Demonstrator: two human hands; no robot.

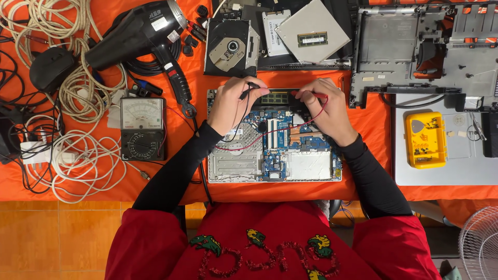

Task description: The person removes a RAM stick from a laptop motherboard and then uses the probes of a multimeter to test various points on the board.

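An opened laptop base with a blue circuit board (275, 150) lies on the orange cloth in front of me. My left hand (231, 103) grips a black test probe (250, 89) whose tip points at the board's upper edge. My right hand (324, 106) grips a red test probe (306, 94) aimed at the same area, near a green memory stick (274, 97). Red and black leads trail from the probes across the board toward an analog multimeter (142, 128) on the left.
A black hair dryer (140, 33) and coils of white cable (78, 93) lie left. An optical drive (231, 47), a drive and a grey cover (311, 28) sit behind. A stripped laptop chassis (415, 46) and a yellow screw box (425, 140) are right.
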